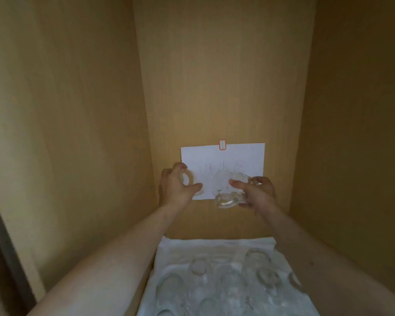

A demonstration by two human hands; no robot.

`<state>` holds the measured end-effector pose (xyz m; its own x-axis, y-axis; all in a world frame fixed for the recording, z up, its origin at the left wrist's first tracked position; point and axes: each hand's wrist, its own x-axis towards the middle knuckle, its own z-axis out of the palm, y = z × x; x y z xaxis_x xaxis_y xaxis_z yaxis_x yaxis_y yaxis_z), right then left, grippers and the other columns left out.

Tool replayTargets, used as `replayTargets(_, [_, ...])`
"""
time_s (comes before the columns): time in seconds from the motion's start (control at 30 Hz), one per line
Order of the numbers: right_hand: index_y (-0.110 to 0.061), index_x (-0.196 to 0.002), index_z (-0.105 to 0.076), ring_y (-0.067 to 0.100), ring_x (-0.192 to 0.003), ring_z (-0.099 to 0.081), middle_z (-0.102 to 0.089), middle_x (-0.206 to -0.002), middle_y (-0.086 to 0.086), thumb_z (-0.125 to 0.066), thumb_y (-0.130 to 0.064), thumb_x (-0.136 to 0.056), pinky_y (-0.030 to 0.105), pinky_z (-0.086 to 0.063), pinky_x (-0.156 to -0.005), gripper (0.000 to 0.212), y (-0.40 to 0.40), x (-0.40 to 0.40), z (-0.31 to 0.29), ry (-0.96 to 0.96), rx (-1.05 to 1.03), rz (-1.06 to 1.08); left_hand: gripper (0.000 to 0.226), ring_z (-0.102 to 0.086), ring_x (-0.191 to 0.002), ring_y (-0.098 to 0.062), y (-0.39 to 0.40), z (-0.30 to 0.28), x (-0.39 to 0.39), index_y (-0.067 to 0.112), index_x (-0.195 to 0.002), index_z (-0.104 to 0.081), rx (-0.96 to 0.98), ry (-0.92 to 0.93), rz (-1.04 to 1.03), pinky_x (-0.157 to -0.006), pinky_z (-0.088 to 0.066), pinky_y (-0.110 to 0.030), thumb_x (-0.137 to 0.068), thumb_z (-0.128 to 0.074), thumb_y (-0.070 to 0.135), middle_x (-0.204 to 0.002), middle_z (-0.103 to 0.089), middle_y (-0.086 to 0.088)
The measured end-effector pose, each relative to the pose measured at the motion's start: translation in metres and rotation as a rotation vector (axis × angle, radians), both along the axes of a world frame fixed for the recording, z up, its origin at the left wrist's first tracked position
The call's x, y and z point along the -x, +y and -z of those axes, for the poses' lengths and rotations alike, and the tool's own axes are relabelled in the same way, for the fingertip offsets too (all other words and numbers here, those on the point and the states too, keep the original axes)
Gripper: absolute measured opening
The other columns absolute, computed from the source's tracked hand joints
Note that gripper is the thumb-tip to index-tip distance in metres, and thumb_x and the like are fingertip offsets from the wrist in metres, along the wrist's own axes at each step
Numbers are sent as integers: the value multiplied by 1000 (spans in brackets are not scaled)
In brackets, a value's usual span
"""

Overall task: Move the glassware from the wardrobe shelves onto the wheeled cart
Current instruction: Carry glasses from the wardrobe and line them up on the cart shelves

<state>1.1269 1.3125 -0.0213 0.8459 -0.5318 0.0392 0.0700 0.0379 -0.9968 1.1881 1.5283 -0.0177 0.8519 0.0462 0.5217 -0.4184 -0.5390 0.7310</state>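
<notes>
Clear round glasses point(224, 279) on white cloth point(180, 249); above, each hand's fingers curl round a glass: left hand point(176, 188), right hand point(258, 192).

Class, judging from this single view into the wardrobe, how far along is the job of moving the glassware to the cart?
Done: nothing can be confirmed, since the cart is out of view. In hand: the left hand grips one clear glass and the right hand grips another glass, both lifted above the shelf. Left: many glasses stand on the white cloth lining the shelf, so most of the job remains.

Head camera, close, facing wardrobe back panel point(226, 87).
</notes>
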Motion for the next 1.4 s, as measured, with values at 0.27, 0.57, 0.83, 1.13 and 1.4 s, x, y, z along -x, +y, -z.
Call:
replayTargets(0.27, [-26,-100,-78,21,-89,-72,-78,-96,4,-83,-59,-72,38,-59,-86,44,20,50,-20,-184,-556,-207,65,-58,-85,-15,4,-36,45,27,-108,-45,475,171,-19,-68,-55,-33,-63,-92,33,-120,-51,-4])
replayTargets(0.57, [-7,-127,-64,38,-116,-66,-70,-122,20,-88,-26,-74,59,-53,-97,62,43,105,-25,-352,-729,-443,83,-66,-101,-32,11,-41,105,16,-125,-43,936,447,242,-90,-58,-47,-58,-91,14,-127,-60,-23])
replayTargets(0.83, [-11,-129,-63,30,-105,-68,-71,-123,13,-85,-31,-73,44,-52,-92,63,46,166,-21,-311,-541,-431,28,-48,-52,-17,21,-39,155,6,-90,-61,926,480,344,-76,-41,-33,-73,-83,10,-52,-51,-1])
replayTargets(1.13, [-6,-132,-62,39,-110,-68,-69,-124,21,-84,-33,-69,56,-52,-99,72,57,222,-24,-302,-342,-358,78,-72,-98,-39,22,-37,221,19,-132,-45,855,454,446,-64,-57,-35,-67,-85,5,-118,-67,-11])
replayTargets(1.4, [-1,-134,-61,45,-124,-59,-63,-133,25,-72,-21,-90,56,-50,-103,50,43,273,-31,-380,-342,-397,97,-62,-117,-27,12,-42,275,41,-119,-56,718,473,581,-106,-47,-56,-32,-97,56,-125,-64,1])
